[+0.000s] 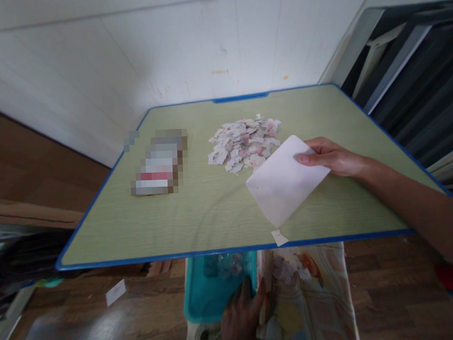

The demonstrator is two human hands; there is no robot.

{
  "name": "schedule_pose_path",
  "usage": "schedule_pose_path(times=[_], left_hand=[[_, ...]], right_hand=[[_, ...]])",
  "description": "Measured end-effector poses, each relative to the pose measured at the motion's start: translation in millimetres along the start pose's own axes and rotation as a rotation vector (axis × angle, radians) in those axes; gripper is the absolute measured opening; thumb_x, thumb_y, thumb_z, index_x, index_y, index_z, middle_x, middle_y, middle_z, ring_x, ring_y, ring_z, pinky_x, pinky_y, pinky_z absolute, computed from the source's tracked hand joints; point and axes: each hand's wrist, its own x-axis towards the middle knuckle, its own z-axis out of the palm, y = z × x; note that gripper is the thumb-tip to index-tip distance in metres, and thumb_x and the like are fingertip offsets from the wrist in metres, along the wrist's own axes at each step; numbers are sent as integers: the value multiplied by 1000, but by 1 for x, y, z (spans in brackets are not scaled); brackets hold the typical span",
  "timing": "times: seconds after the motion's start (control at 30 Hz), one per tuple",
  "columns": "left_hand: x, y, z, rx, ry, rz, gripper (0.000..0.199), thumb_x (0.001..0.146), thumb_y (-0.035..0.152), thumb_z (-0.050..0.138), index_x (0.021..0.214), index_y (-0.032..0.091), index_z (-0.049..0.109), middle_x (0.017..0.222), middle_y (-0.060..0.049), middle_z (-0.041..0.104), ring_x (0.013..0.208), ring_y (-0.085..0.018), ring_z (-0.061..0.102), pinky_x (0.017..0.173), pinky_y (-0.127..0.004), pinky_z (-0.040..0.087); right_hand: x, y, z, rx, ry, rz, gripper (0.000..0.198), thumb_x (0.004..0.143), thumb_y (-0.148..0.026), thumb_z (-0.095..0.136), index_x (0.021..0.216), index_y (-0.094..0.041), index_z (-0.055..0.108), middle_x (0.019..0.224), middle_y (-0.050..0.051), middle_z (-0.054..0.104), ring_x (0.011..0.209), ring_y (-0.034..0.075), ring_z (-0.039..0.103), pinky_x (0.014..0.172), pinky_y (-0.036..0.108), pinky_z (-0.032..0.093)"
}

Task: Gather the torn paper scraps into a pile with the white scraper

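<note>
My right hand [328, 157] pinches a white rounded-corner card [288, 180] by its right edge, thumb on top. The card is tilted over the table, just in front of a heap of torn paper scraps [244, 142]. One small scrap [280, 237] lies at the table's near edge, below the card's lower corner. Under that edge, my left hand [242, 313] is closed over the right rim of a teal tray [203, 304], its fingers partly in shadow. Clear crinkled plastic [230, 264] lies in the tray.
The green table [147, 232] has a blue rim; a blurred-out flat object [157, 165] lies on its left. Patterned cloth [324, 310] with more scraps [284, 269] is below. A paper piece [115, 293] lies on the wooden floor. Dark folded frames [412, 74] lean at right.
</note>
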Motion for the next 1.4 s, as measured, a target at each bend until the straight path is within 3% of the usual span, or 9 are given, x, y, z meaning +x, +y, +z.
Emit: schedule_pose_path(times=[0.23,0.4,0.5,0.67,0.8,0.9,1.0,1.13,1.4], left_hand=[[0,1,-2,0,7,-15,126,12,36,83,126,32,30,116,-13,53,90,-28,56,69,-34,50],[1,2,-1,3,-23,-17,114,23,29,83,125,33,32,116,-12,54,87,-27,57,68,-35,50],[1,1,-1,9,-39,-12,117,22,25,82,126,34,30,118,-11,52,91,-27,56,71,-35,50],[2,0,0,14,-130,-17,116,28,31,81,128,35,22,122,-11,49,93,-28,55,72,-35,49],[3,0,-2,-22,-210,-28,115,30,36,80,128,35,21,126,-12,45,97,-29,53,75,-38,48],[3,1,-5,-8,-206,-38,113,33,28,79,129,35,20,126,-12,45,99,-29,52,75,-38,48],[3,0,-6,-11,-213,-38,110,36,25,78,129,35,19,126,-11,45,96,-29,53,73,-38,49],[3,0,-6,-47,-214,-35,111,33,31,79,128,36,22,126,-11,45,97,-30,52,73,-37,49],[0,1,0,57,-26,-5,102,39,18,75,127,35,27,118,-10,52,90,-25,56,70,-32,49]], right_hand=[[-1,0,0,-81,-69,-12,28,71,-31,61,94,-14,63,77,1,66,61,9,59,50,16,44],[-3,-10,5,-145,-134,17,25,70,-32,62,86,-14,66,78,2,66,65,11,60,54,18,44],[-6,-14,7,-152,-136,21,22,70,-31,61,83,-14,66,76,2,66,64,11,60,53,18,44],[-8,-10,8,-114,-242,72,19,70,-29,62,80,-13,66,71,2,65,59,10,59,50,17,43],[-2,-3,8,30,-21,-30,20,69,-31,63,80,-14,64,68,1,64,52,9,56,44,17,40],[4,-1,7,77,221,-138,20,69,-33,63,80,-16,62,68,0,62,51,9,55,44,19,40],[9,0,4,61,360,-193,22,68,-36,63,82,-18,61,72,0,62,55,10,55,48,21,43],[13,2,1,-8,404,-198,24,69,-39,61,83,-21,61,76,1,63,57,12,55,50,24,43],[10,4,0,-31,310,-146,23,68,-38,63,79,-19,62,70,1,63,54,11,55,47,23,42]])
